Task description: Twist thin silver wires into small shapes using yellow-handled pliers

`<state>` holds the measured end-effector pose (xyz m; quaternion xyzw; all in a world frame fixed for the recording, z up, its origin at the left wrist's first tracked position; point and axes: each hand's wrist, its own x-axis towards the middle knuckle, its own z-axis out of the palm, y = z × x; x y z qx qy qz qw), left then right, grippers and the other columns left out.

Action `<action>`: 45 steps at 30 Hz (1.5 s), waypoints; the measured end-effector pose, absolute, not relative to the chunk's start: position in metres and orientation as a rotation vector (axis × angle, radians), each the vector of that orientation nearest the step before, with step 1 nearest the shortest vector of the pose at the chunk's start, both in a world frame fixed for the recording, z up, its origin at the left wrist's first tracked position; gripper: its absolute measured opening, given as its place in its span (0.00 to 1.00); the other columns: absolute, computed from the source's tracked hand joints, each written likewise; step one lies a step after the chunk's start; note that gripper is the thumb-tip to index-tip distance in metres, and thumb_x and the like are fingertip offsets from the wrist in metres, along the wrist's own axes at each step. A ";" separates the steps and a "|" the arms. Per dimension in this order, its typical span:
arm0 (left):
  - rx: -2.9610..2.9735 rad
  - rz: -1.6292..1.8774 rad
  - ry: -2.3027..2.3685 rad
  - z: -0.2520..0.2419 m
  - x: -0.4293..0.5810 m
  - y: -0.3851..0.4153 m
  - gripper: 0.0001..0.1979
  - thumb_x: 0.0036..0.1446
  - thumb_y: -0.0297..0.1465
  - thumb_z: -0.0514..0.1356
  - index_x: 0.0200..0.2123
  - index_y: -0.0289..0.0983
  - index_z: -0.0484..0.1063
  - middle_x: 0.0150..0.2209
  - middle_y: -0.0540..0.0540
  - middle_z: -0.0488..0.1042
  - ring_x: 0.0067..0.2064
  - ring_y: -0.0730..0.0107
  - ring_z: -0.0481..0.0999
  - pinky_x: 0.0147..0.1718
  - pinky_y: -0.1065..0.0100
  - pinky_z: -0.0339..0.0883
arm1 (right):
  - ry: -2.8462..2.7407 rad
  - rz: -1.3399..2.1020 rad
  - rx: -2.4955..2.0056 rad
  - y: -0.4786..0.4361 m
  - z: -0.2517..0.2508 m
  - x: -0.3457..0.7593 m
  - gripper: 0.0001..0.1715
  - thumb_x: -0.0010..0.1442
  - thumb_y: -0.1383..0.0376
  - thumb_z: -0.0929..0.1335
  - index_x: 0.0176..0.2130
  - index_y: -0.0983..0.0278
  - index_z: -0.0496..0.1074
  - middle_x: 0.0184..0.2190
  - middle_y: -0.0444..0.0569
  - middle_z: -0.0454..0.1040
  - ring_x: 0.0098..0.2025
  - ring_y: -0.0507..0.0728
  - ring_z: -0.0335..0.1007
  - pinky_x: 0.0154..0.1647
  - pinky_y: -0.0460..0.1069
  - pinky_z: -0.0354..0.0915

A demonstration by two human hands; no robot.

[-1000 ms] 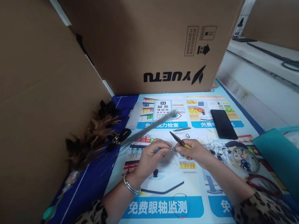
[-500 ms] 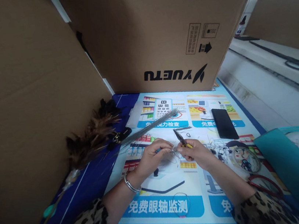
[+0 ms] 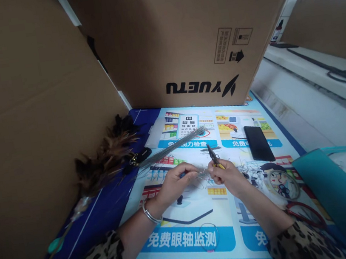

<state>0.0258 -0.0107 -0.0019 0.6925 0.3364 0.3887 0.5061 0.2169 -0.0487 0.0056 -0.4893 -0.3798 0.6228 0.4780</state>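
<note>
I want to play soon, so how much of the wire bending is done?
Some looks done: small bent silver wire pieces lie by the right hand. In hand: the left hand and right hand pinch a thin silver wire; the right also holds small yellow-handled metal pliers, tips pointing away. Left: a bundle of long straight grey metal wires lies untouched behind.

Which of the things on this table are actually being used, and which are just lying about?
In use: left hand, right hand, pliers, bent wire between the hands; probably the bundle of straight wires.
Lying about: feather duster, phone, tape roll, teal folder, cardboard box.
</note>
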 end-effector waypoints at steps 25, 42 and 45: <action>1.499 0.820 0.781 -0.005 0.026 -0.012 0.10 0.54 0.35 0.59 0.34 0.33 0.71 0.26 0.49 0.70 0.28 0.73 0.69 0.29 0.71 0.64 | -0.916 1.455 -1.189 -0.050 0.006 0.215 0.10 0.48 0.62 0.70 0.28 0.64 0.64 0.17 0.37 0.58 0.18 0.46 0.48 0.19 0.44 0.44; 1.507 0.788 0.771 -0.011 0.032 -0.009 0.13 0.51 0.29 0.60 0.42 0.36 0.66 0.37 0.46 0.71 0.32 0.75 0.67 0.30 0.72 0.64 | -0.864 1.567 -1.141 -0.048 0.001 0.223 0.13 0.49 0.60 0.71 0.29 0.64 0.64 0.21 0.41 0.65 0.17 0.45 0.53 0.18 0.43 0.47; 1.540 0.787 0.772 -0.012 0.032 -0.009 0.13 0.51 0.29 0.61 0.42 0.35 0.66 0.36 0.47 0.70 0.31 0.75 0.67 0.30 0.72 0.63 | -0.871 1.566 -1.146 -0.048 0.002 0.223 0.14 0.48 0.59 0.71 0.29 0.64 0.64 0.21 0.41 0.65 0.17 0.45 0.53 0.18 0.43 0.47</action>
